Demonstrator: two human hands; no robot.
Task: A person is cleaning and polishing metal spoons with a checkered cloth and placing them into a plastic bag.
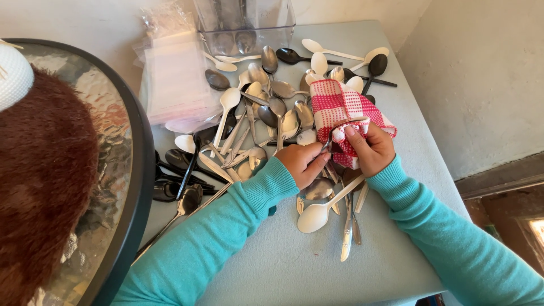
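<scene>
My left hand (302, 162) grips the handle end of a metal spoon (335, 131), fingers curled around it. My right hand (371, 148) holds a red-and-white checked cloth (338, 106) bunched around the other end of that spoon. Both hands hover over a heap of spoons (266, 122) on a pale grey table (283, 260): metal, white plastic and black plastic ones mixed. A white plastic spoon (320, 211) and a metal utensil (347, 232) lie just below my hands. Both arms wear turquoise sleeves.
A clear plastic container (245, 25) stands at the table's far edge. A stack of clear plastic bags (173, 73) lies at far left. A round glass-topped table with a dark rim (127, 147) abuts the left side, with a brown furry object (42, 187) on it. A wall stands at right.
</scene>
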